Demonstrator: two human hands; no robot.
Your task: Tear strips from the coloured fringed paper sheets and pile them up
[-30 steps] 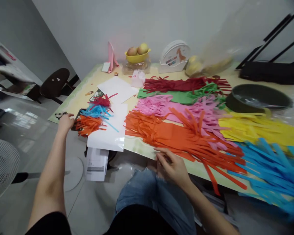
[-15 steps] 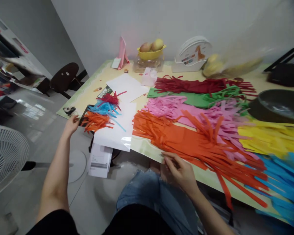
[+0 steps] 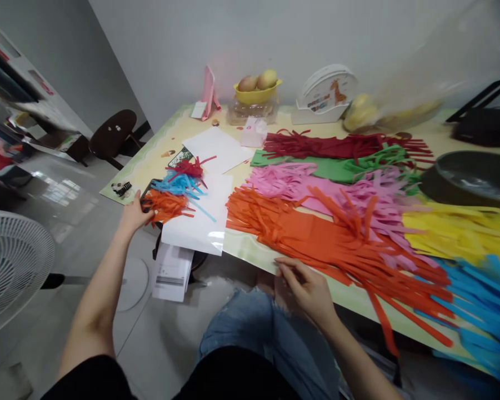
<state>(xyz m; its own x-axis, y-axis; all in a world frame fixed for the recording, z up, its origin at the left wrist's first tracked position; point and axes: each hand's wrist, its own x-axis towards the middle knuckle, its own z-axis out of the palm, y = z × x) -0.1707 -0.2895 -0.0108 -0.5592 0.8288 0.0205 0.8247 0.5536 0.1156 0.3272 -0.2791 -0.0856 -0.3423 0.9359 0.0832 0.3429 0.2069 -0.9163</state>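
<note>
Head view: the left hand [image 3: 134, 213] is stretched out to the table's near left corner, its fingers curled against the edge of a small heap of cut orange paper strips [image 3: 165, 204]; whether they actually pinch any strip cannot be told. That heap lies half on a dark flat object and half on a glossy white sheet [image 3: 198, 225] that overhangs the table edge, with a tuft of light blue strips [image 3: 178, 184] and a tuft of dark red strips [image 3: 189, 166] just behind it.

The right hand [image 3: 307, 288] rests at the near edge of the table [image 3: 158, 153], fingers together and pressed on the lower edge of a large orange paper sheet cut into fringes [image 3: 316, 239]. Behind that sheet lie fringed sheets in pink [image 3: 291, 183], green [image 3: 329, 166] and dark red [image 3: 316, 145]; to its right, yellow [image 3: 454, 230] and blue [image 3: 483, 294] ones.

At the far edge stand a yellow bowl of fruit [image 3: 257, 89] and a white clock [image 3: 328, 94]. A dark round pan [image 3: 466, 178] sits at the right, and a white fan [image 3: 12, 266] stands on the floor at left.
</note>
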